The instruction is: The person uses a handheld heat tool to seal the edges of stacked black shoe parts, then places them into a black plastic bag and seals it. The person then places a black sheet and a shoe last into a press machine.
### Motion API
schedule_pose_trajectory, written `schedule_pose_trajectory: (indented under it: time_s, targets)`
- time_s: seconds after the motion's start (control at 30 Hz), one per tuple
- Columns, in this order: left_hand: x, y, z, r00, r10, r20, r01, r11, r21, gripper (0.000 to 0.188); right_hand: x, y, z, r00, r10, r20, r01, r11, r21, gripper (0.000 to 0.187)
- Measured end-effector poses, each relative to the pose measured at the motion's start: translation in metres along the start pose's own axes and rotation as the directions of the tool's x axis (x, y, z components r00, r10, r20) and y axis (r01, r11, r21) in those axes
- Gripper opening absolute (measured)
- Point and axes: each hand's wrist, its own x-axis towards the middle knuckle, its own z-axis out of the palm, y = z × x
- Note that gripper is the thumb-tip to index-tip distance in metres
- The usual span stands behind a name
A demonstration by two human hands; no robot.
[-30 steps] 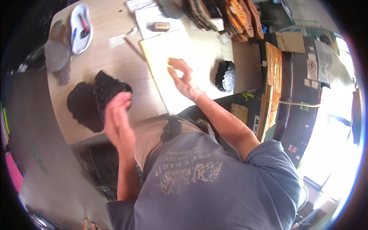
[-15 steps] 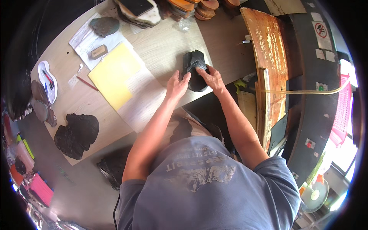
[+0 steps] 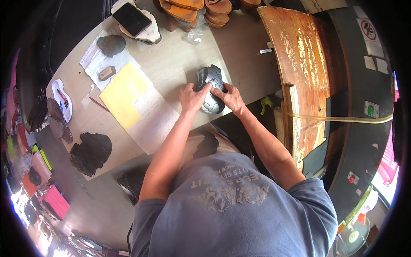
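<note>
Left hand: (image 3: 192, 96) gripping the sole's left side, fingers curling round it, thumb lying over the patterned face.
Black shoe sole: (image 3: 211, 105) sitting between both hands at the near counter (image 3: 171, 51) edge, grey patterned face showing upward; resting or lifted, cannot tell.
Right hand: (image 3: 230, 97) gripping the opposite side, fingers closing on it, thumb reaching onto the face.
Step in hand: apparently two-handed holding and pressing; seeming to be calling for even pressure from both sides.
Counter, left to right: white sole-shaped tray (image 3: 67, 112) holding pens; crumpled black piece (image 3: 91, 152) lying near the edge; small block (image 3: 107, 73) resting on papers; yellow sheet (image 3: 124, 98) lying slantwise; phone (image 3: 132, 19) lying atop a pale slab; orange soles (image 3: 180, 12) stacking up at the far side.
Room, left to right: pink item (image 3: 55, 201) lying beyond the floor; worn wooden board (image 3: 295, 47) standing beside the counter; pale hose (image 3: 342, 118) running rightward; fan (image 3: 353, 235) standing lower right.
</note>
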Motion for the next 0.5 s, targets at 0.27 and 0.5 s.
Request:
schedule_pose_trajectory:
  time_s: [0.27,0.5]
  targets:
    - [-0.025,-0.003,-0.025,0.994,0.027,0.105,0.029,0.866,-0.499,0.071,-0.023,-0.006,0.021,0.997,-0.043,-0.056,0.046,0.998,0.046,0.078]
    - [-0.06,0.002,-0.076,0.968,0.17,0.186,0.047,0.603,-0.796,0.043,-0.027,-0.045,0.025,0.985,-0.169,0.041,0.166,0.984,0.064,0.099]
